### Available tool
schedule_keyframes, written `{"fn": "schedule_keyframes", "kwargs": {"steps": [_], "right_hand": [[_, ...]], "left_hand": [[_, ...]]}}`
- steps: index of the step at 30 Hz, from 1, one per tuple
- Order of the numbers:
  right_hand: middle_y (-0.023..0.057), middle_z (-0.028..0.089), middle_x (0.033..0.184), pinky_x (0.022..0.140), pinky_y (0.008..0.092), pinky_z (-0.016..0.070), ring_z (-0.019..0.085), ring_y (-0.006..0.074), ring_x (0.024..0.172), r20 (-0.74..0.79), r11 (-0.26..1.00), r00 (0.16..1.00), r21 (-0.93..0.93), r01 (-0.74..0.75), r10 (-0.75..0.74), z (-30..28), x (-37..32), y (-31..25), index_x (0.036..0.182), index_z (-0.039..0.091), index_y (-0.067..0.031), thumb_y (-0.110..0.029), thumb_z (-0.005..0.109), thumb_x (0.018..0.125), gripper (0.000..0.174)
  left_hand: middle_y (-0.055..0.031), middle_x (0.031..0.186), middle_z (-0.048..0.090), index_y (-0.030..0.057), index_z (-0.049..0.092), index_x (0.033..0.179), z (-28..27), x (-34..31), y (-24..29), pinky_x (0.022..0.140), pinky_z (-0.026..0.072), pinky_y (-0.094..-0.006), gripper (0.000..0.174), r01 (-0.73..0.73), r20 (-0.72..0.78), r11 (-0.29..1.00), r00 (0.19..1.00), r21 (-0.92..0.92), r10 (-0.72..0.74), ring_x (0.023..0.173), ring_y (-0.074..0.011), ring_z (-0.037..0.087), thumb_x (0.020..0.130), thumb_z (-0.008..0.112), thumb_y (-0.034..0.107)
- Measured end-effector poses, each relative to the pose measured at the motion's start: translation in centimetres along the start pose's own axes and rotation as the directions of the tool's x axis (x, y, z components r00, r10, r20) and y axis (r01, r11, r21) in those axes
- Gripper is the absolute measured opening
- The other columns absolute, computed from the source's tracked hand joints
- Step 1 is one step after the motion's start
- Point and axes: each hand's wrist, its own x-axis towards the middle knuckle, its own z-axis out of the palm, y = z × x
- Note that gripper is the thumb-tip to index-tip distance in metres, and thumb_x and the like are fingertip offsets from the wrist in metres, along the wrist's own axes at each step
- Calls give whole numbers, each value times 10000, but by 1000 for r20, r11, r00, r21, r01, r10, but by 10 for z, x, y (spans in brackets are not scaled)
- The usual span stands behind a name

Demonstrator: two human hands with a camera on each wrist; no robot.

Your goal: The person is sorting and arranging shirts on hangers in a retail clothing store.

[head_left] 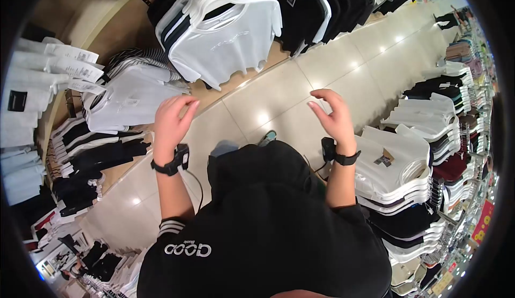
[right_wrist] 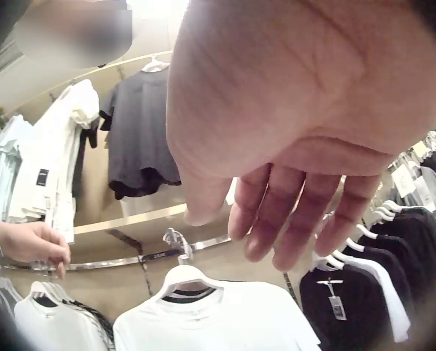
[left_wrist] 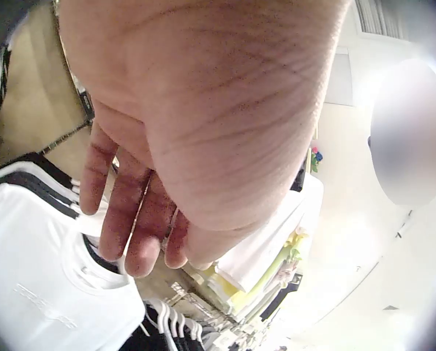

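Both hands are raised in front of the body in the head view, well apart, with nothing in them. The left hand point(head_left: 174, 121) is nearest a white shirt point(head_left: 129, 96) on the rack at left; its fingers are relaxed, thumb beside them. In the left wrist view its fingers point(left_wrist: 145, 248) hang loosely. The right hand point(head_left: 335, 118) is held over the aisle, thumb and fingers apart, left of a rack of white shirts point(head_left: 397, 158). Its relaxed fingers point(right_wrist: 280, 227) show in the right wrist view, above a hanging white shirt point(right_wrist: 218, 318).
A white top point(head_left: 228, 43) hangs on a front-facing rail at the top, with black garments point(head_left: 343, 8) to its right. Tiled floor point(head_left: 279, 104) runs between the racks. Tagged light garments point(head_left: 32, 88) hang at far left. A dark grey shirt point(right_wrist: 141, 131) hangs higher up.
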Motion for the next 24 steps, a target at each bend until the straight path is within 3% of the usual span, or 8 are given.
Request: {"fn": "schedule_keyframes", "kwargs": {"steps": [4,7,10,15,20,21,24], "right_hand": [[118,772,994,858,353,564,721,262,926,-34,989,989,8,-146,147,-31,1,33,1076,753,-23,-159,827,916,223],[114,782,1009,869,350,561,725,235,926,-23,971,975,92,-219,222,-31,13,59,1080,761,-19,-158,818,930,212],[117,784,1018,860,346,563,725,235,933,14,961,963,57,-271,270,-32,37,74,1081,760,-12,-161,817,932,218],[115,783,1009,854,342,569,723,228,935,57,963,963,41,-268,265,-23,86,89,1095,760,-7,-158,819,931,231],[110,780,1019,855,343,569,727,227,948,197,962,941,-50,-269,274,-25,165,85,1101,764,-13,-181,821,927,248],[108,778,1018,850,342,568,728,228,954,215,963,940,-16,-268,265,-21,181,88,1102,764,-15,-188,820,928,251],[123,769,1051,876,360,566,728,263,1002,243,970,940,-31,-239,240,0,234,94,1110,760,-20,-194,817,921,263]], "left_hand": [[-121,925,748,37,734,984,24,39,34,827,517,-406,145,-55,9,996,998,-77,56,885,-328,700,951,747,178],[-120,936,757,34,736,988,34,57,27,841,523,-400,149,19,63,993,998,-119,-11,887,-314,709,950,749,177],[-111,915,752,29,735,991,46,77,5,837,522,-390,152,52,74,998,996,-42,-48,876,-316,706,949,753,174],[-121,947,729,-3,718,991,59,132,-47,857,517,-364,128,89,-131,995,987,-36,-92,906,-292,685,963,740,119],[-125,933,695,14,709,976,70,196,-83,840,510,-386,155,166,-410,986,899,-2,-152,933,-300,660,936,782,145],[-124,936,698,27,705,1001,71,206,-93,807,521,-396,231,150,-420,986,901,78,-104,889,-300,664,909,825,201],[-120,933,697,34,700,1012,81,225,-116,763,535,-415,320,225,-275,973,940,53,-203,851,-309,676,872,869,268]]}}
